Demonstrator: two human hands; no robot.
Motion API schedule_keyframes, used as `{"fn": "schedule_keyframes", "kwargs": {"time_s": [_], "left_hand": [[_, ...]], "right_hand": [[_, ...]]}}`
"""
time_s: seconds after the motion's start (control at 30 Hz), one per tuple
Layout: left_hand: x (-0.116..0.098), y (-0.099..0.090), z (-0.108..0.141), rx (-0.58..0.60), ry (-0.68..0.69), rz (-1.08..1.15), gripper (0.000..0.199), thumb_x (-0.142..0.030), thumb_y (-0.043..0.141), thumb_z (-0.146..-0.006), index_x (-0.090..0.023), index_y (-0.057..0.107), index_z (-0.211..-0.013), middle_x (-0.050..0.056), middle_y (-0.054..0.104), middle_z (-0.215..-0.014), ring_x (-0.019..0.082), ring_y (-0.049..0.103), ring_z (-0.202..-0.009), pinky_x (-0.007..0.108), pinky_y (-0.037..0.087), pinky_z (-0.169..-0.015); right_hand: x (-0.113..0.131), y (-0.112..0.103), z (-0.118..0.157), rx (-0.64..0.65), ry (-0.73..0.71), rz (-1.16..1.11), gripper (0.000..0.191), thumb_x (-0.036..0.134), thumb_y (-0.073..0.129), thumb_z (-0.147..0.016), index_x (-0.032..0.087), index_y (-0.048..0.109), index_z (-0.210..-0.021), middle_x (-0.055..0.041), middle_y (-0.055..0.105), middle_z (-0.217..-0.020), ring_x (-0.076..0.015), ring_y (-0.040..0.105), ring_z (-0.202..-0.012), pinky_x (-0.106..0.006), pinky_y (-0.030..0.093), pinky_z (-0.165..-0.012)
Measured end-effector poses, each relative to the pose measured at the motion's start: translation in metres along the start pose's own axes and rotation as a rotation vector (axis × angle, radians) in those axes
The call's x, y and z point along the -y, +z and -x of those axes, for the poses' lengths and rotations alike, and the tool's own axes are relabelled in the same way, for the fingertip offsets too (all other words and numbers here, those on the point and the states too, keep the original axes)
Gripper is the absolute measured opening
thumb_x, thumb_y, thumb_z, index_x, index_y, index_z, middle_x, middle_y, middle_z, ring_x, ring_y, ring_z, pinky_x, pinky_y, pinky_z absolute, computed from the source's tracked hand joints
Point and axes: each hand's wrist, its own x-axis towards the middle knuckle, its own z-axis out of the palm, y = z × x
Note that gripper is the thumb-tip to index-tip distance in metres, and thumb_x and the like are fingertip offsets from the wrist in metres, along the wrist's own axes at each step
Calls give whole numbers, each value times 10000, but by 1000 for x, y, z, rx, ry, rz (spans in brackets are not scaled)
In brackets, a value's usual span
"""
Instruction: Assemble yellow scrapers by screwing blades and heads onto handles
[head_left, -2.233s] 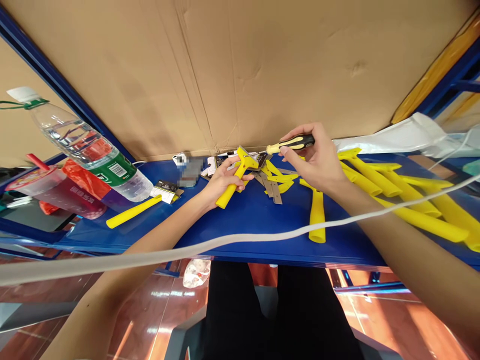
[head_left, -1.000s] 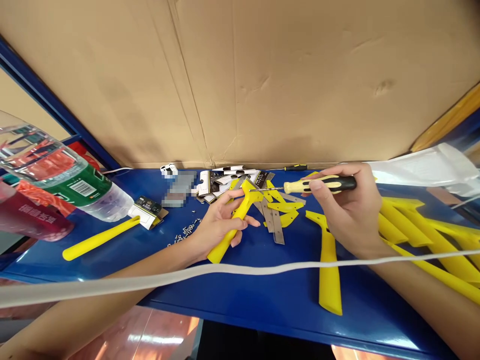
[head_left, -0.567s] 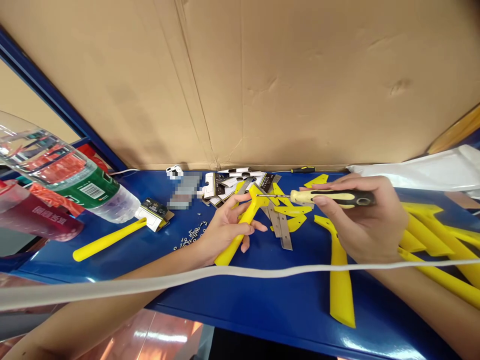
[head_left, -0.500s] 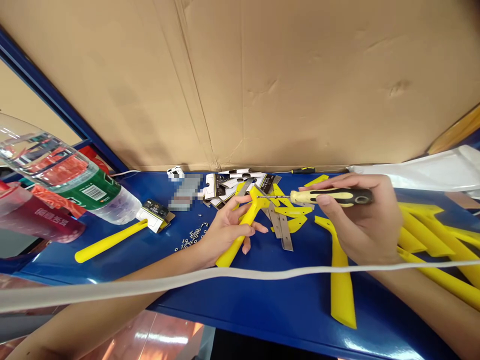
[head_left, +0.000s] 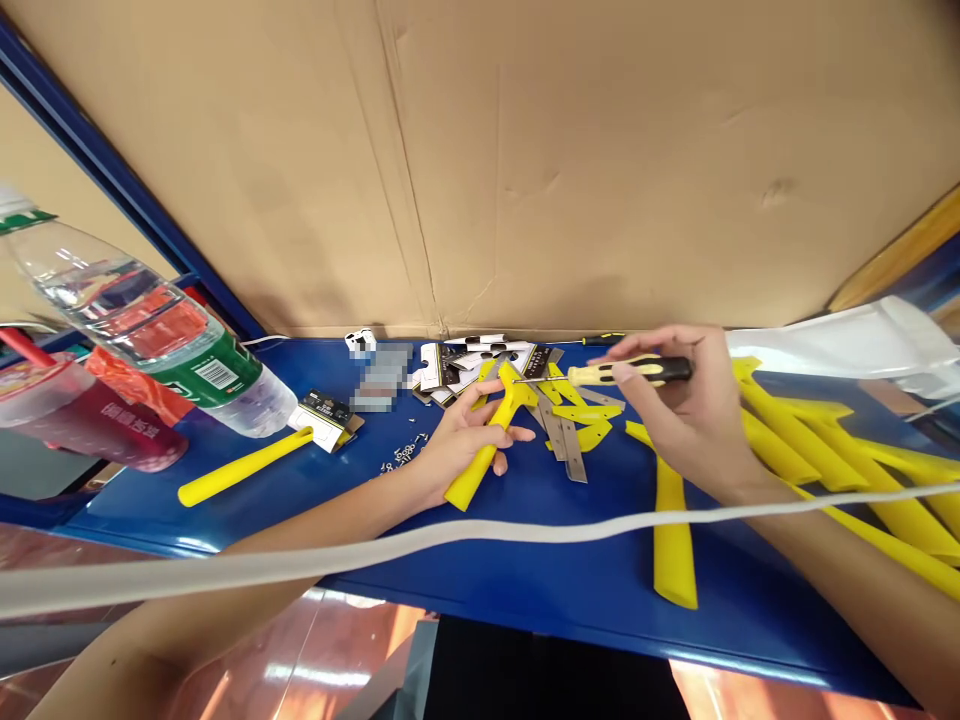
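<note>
My left hand point(head_left: 469, 445) is wrapped round a yellow scraper handle point(head_left: 480, 462), its wide head tilted up. In my right hand point(head_left: 686, 405) is a screwdriver point(head_left: 626, 372) with a cream and black grip. Its shaft reaches left to the scraper's head; whether the tip sits in a screw is too small to tell. Just behind lie yellow plates point(head_left: 589, 412) and metal blades point(head_left: 568, 445). Small screws point(head_left: 405, 455) are scattered left of my left hand. Another yellow handle point(head_left: 675, 540) lies below my right hand.
More yellow handles point(head_left: 847, 450) are heaped at the right. Printed cards point(head_left: 442, 370) lie at the back against the cardboard point(head_left: 600, 180). A water bottle point(head_left: 172, 330), a red cup point(head_left: 97, 415) and a carded yellow scraper point(head_left: 247, 468) are at left. A white cord point(head_left: 525, 527) crosses the front.
The view has shifted slightly. My right hand and the screwdriver have moved a little left and up, the grip turned in the fingers. My left hand keeps its hold on the scraper handle.
</note>
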Motion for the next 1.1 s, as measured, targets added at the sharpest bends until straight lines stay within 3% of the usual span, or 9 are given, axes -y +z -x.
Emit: {"fn": "schedule_keyframes", "kwargs": {"time_s": [0.1, 0.2, 0.3, 0.4, 0.53, 0.7, 0.83, 0.93, 1.1], "left_hand": [[-4, 2, 0, -36, -32, 21, 813, -35, 880, -675, -265, 618, -1410, 149, 718, -1475, 313, 854, -1122, 192, 493, -499], [-6, 2, -1, -20, -56, 53, 832, -15, 888, -657, -259, 627, -1409, 159, 730, -1495, 309, 851, -1138, 198, 491, -516], [-6, -1, -3, -5, -73, 119, 847, -17, 889, -656, -264, 629, -1423, 158, 761, -1470, 296, 847, -1171, 189, 492, -545], [-5, -5, -8, -25, -97, 161, 870, -2, 879, -634, -261, 614, -1421, 146, 800, -1357, 277, 840, -1186, 183, 506, -573], [-5, -8, -13, -81, -73, 191, 879, 34, 832, -607, -258, 588, -1399, 136, 810, -1281, 253, 838, -1143, 172, 486, -575], [-8, -8, -10, -28, -23, 156, 836, 16, 844, -652, -264, 585, -1396, 129, 806, -1272, 234, 830, -1093, 175, 462, -569], [-11, -6, -7, -20, 14, 122, 860, -4, 865, -642, -272, 588, -1411, 130, 791, -1338, 253, 828, -1142, 178, 454, -575], [-12, -5, -5, -18, 7, 85, 907, -10, 863, -638, -281, 595, -1461, 124, 781, -1364, 255, 826, -1143, 179, 452, -577], [-11, 1, -2, 3, -13, 33, 900, -16, 865, -637, -285, 611, -1457, 119, 754, -1458, 248, 833, -1105, 179, 445, -544]], "right_hand": [[-2, 7, -13, 138, 39, -153, 378, 440, 869, -1058, 314, 639, -1330, -118, 769, -1491, -315, 835, -1339, -455, 766, -956], [-9, 24, -26, 61, -10, -212, 432, 503, 915, -1011, 332, 597, -1250, -65, 834, -1266, -303, 900, -1073, -541, 761, -986], [-22, 40, -34, -74, -40, -89, 480, 580, 938, -963, 338, 592, -1191, -18, 798, -993, -292, 867, -900, -518, 764, -855], [-30, 48, -38, 9, -57, -103, 537, 640, 876, -997, 334, 535, -1278, -34, 778, -1134, -261, 863, -1022, -489, 756, -940], [-27, 47, -40, 189, -16, -237, 684, 672, 897, -965, 346, 504, -1420, -92, 739, -1474, -256, 853, -1218, -502, 732, -1075], [-25, 46, -31, -23, 11, -159, 574, 603, 949, -939, 320, 568, -1262, -18, 812, -1059, -255, 856, -888, -424, 762, -763], [-26, 40, -22, -10, -105, -165, 556, 616, 900, -977, 343, 548, -1309, -62, 812, -1207, -301, 863, -1143, -535, 750, -1000], [-23, 34, -20, 17, -67, -164, 595, 651, 878, -986, 360, 543, -1382, -92, 797, -1385, -336, 826, -1315, -622, 690, -1151], [-16, 27, -22, -46, -60, -41, 534, 652, 850, -1029, 356, 577, -1380, -77, 811, -1152, -338, 868, -1091, -588, 744, -988]]}}
